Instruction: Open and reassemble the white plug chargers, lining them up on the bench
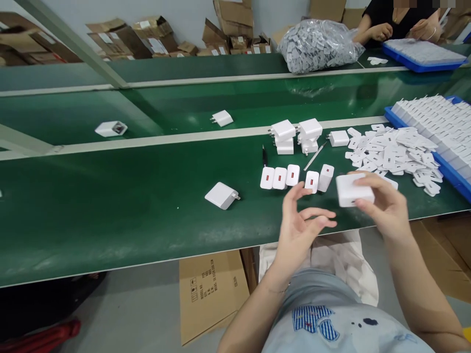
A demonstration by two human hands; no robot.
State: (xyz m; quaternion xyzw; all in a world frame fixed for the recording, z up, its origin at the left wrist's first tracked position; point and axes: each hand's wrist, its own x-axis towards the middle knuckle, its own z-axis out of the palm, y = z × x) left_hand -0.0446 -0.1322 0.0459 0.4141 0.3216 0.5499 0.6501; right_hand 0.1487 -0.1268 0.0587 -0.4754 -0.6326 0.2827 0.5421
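A white charger (346, 190) is gripped in my right hand (386, 203), fingers on top and thumb below, above the bench's near edge. My left hand (300, 223) is held to its left with fingers spread and nothing in them. The left fingertips are nearest to an upright charger (311, 182) with a red port; whether they touch it I cannot tell. Beside it stand another upright charger (326, 178) and a row of chargers (279, 178) with red ports facing up. Behind them are stacked chargers (284, 130) and a thin metal tool (315, 156).
A heap of flat white pieces (393, 152) lies at the right, against a blue tray (452, 171) full of white parts. Single chargers lie at the left, one (222, 195) near the middle. Across the bench are a bag of white pieces (320, 46) and another person's hands (380, 32).
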